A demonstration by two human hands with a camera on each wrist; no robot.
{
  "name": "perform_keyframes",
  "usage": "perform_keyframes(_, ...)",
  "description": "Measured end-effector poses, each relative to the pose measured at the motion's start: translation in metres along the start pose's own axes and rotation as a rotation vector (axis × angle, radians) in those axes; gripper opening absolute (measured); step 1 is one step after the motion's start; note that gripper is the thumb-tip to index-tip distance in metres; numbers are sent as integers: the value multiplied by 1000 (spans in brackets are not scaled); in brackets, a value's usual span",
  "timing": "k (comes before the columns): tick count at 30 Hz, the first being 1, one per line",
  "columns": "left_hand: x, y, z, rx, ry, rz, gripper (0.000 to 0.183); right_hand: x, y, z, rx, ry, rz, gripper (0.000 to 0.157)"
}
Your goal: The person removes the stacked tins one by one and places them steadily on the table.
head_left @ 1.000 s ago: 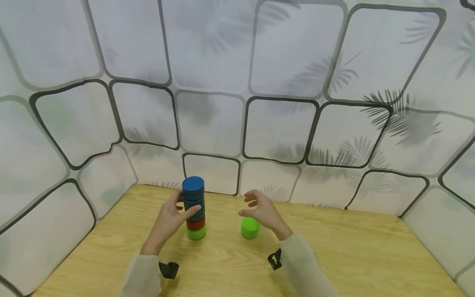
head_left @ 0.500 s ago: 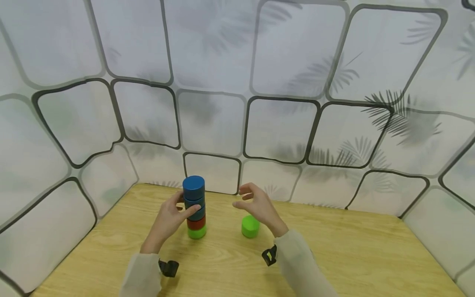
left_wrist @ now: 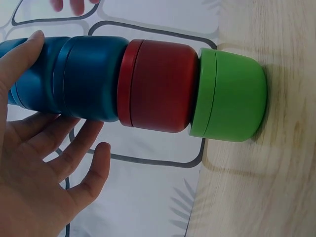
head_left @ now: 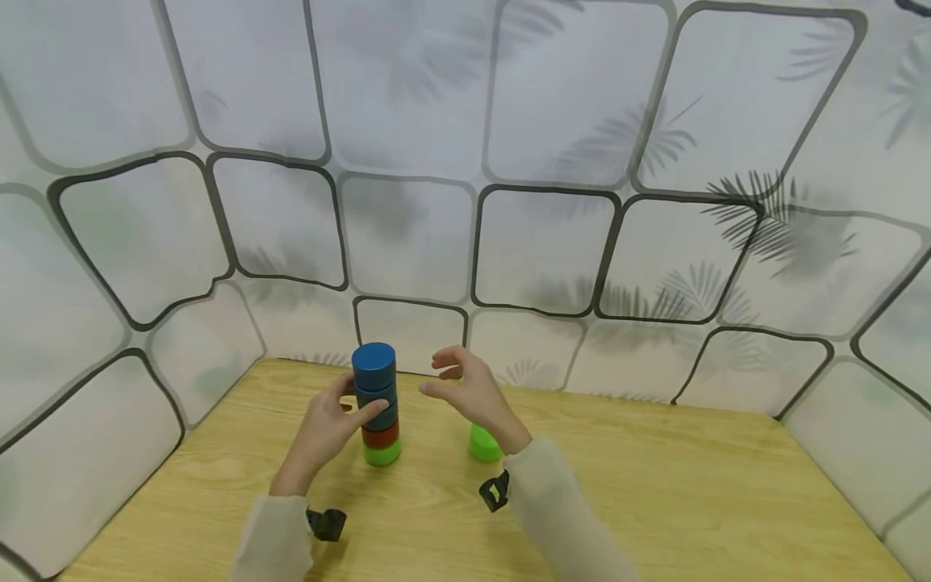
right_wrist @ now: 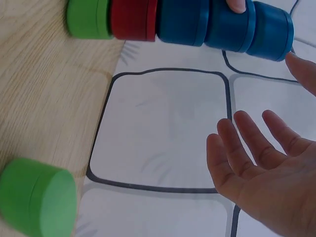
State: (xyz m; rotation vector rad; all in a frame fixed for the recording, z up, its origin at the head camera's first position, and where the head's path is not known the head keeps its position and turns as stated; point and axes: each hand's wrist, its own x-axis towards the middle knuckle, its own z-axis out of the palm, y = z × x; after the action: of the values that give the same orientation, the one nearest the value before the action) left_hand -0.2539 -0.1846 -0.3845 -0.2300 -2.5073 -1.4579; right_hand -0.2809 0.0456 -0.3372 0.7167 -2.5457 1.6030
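A tower of small round lidded tins stands upright on the wooden table (head_left: 655, 493). Its bottom is a green tin (left_wrist: 237, 96), topped by a red tin (left_wrist: 160, 84), then several blue tins (right_wrist: 183, 22) up to the top blue tin (head_left: 374, 370). My left hand (head_left: 316, 432) holds the tower around its blue part, thumb in front and fingers behind. My right hand (head_left: 474, 394) hovers to the right of the tower, fingers loosely bent, holding nothing. A loose green tin (right_wrist: 37, 197) sits on the table below the right forearm, partly hidden in the head view.
A pale wall covering (head_left: 414, 234) with dark rounded outlines and leaf prints rises behind the table and along both sides. A black wrist camera (head_left: 327, 525) sits at the left sleeve, and another black camera (head_left: 494, 491) at the right sleeve.
My right hand has moved left, away from above the loose green tin and closer to the tower. The left hand and the tower have stayed in place.
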Motion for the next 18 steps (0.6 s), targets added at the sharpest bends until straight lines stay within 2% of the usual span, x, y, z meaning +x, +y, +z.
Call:
perform_keyframes(6,1,-1,0,-5,9,-5,57,5,-9,11,21,-31,-4,43)
perform_keyframes(18,1,0,2,7,19,15,57,9,-15,27,42,-40,22,50)
